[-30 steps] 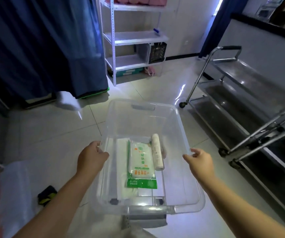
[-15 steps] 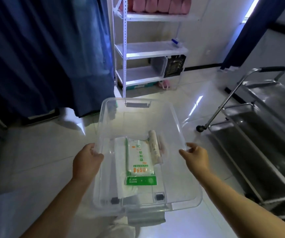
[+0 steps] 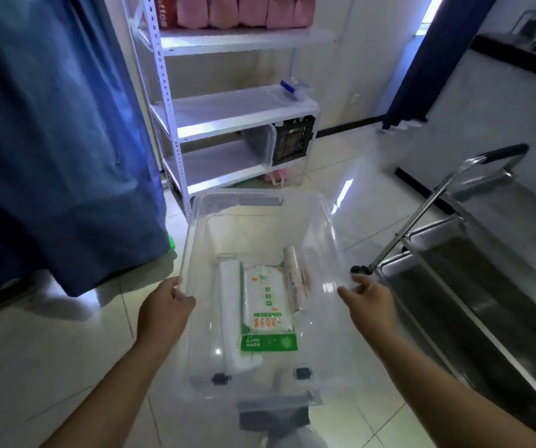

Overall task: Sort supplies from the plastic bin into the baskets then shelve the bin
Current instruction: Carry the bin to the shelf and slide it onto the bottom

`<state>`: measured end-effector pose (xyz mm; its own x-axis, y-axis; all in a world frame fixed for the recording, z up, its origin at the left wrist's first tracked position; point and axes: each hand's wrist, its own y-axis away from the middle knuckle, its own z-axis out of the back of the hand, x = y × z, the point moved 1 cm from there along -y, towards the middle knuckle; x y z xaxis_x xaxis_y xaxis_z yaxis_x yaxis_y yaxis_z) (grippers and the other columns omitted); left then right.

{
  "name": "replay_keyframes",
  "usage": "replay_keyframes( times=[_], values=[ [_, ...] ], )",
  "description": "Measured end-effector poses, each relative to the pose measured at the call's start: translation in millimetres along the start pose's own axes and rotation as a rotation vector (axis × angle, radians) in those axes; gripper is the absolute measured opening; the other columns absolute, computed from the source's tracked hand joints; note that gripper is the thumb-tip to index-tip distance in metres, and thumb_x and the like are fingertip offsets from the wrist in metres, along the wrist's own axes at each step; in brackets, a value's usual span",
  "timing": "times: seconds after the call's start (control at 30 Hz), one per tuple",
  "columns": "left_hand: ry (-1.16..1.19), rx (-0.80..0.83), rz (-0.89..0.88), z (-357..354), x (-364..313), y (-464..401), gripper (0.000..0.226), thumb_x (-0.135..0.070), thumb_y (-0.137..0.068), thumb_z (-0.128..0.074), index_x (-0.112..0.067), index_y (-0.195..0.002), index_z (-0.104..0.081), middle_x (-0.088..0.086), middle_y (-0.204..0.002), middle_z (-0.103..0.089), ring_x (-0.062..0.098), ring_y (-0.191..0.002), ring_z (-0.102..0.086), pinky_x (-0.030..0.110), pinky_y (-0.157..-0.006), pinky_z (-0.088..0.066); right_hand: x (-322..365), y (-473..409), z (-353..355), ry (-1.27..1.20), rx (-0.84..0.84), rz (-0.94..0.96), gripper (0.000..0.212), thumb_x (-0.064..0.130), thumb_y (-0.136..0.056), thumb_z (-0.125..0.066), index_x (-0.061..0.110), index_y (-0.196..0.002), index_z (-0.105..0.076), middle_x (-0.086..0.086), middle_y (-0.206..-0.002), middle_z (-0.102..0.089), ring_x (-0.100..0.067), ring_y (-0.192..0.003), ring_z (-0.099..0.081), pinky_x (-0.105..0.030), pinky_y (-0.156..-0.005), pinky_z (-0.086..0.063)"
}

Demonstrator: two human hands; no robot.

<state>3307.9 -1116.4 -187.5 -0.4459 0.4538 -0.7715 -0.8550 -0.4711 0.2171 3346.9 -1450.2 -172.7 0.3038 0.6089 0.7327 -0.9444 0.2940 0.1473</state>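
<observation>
I carry a clear plastic bin (image 3: 261, 218) in front of me above the tiled floor. My left hand (image 3: 163, 310) grips its left rim and my right hand (image 3: 368, 300) grips its right rim. Inside lie a white-and-green packet (image 3: 266, 305), a white roll (image 3: 292, 278) along its right side and a flat white pack (image 3: 229, 302) on its left. A white metal shelf unit (image 3: 227, 114) stands ahead; on its low shelf sit a clear bin (image 3: 258, 145) and a black basket (image 3: 294, 140).
A dark blue curtain (image 3: 59, 140) hangs at the left, close to the shelf post. A steel trolley (image 3: 473, 253) with a black handle stands at the right. Pink packs (image 3: 244, 9) fill the top shelf. A small blue-and-white item (image 3: 290, 87) rests on the middle shelf.
The view has swung left and closer to the shelf unit, which now stands larger straight ahead. The trolley has slid to the right edge. Both hands keep their grip on the bin.
</observation>
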Motion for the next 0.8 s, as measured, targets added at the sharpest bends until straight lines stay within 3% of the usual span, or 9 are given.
replay_keyframes(
  times=[0.1,0.2,0.33,0.57,0.7,0.8],
  values=[
    [-0.024,0.013,0.001,-36.5,-27.0,-63.1,0.033,-0.015,-0.077,-0.062,-0.007,-0.109,-0.059,-0.002,-0.068,-0.055,0.013,-0.059,-0.05,0.024,-0.053,-0.038,8.0,-81.9,-11.8,0.033,-0.012,0.017,0.041,0.03,-0.081,-0.067,0.017,-0.119,-0.058,0.0,-0.08,-0.066,-0.014,-0.069,-0.064,-0.039,-0.068,-0.058],
    [-0.013,0.009,0.038,-70.4,-53.9,-124.3,0.033,-0.014,-0.077,-0.062,-0.003,-0.108,-0.058,0.001,-0.066,-0.053,0.016,-0.057,-0.05,0.026,-0.055,-0.04,21.3,-165.5,-22.5,0.064,-0.005,0.02,0.043,0.033,-0.08,-0.067,0.02,-0.12,-0.057,0.005,-0.069,-0.063,-0.01,-0.06,-0.062,-0.032,-0.057,-0.055],
    [0.006,-0.012,0.101,-103.0,-92.0,-194.1,0.037,-0.018,-0.079,-0.064,-0.01,-0.115,-0.058,0.003,-0.07,-0.06,0.017,-0.059,-0.056,0.022,-0.05,-0.042,54.3,-274.3,-33.4,0.093,0.083,0.015,0.043,0.034,-0.079,-0.066,0.021,-0.119,-0.057,0.007,-0.068,-0.063,-0.008,-0.062,-0.062,-0.034,-0.063,-0.056],
    [0.042,-0.013,0.19,-133.9,-126.1,-316.3,0.034,-0.017,-0.081,-0.064,-0.009,-0.113,-0.058,0.006,-0.076,-0.062,0.018,-0.065,-0.057,0.024,-0.053,-0.042,111.8,-421.1,-81.2,0.19,0.147,0.044,0.041,0.03,-0.078,-0.067,0.019,-0.117,-0.061,0.004,-0.075,-0.065,-0.012,-0.065,-0.057,-0.021,-0.054,-0.036],
    [0.001,-0.037,0.224,-148.3,-134.6,-407.8,0.035,-0.017,-0.079,-0.064,-0.006,-0.113,-0.059,0.001,-0.068,-0.058,0.012,-0.06,-0.053,0.023,-0.05,-0.035,139.5,-499.9,-131.3,0.228,0.175,0.023,0.044,0.031,-0.076,-0.068,0.018,-0.117,-0.061,-0.003,-0.088,-0.069,-0.021,-0.078,-0.062,-0.029,-0.068,-0.046],
    [-0.044,-0.026,0.245,-156.2,-138.2,-479.2,0.039,-0.018,-0.079,-0.063,-0.01,-0.117,-0.057,-0.005,-0.064,-0.055,0.007,-0.058,-0.049,0.023,-0.049,-0.031,159.9,-553.3,-173.6,0.264,0.166,0.002,0.044,0.032,-0.075,-0.068,0.019,-0.117,-0.061,-0.004,-0.092,-0.069,-0.021,-0.078,-0.063,-0.03,-0.068,-0.048]
  ],
)
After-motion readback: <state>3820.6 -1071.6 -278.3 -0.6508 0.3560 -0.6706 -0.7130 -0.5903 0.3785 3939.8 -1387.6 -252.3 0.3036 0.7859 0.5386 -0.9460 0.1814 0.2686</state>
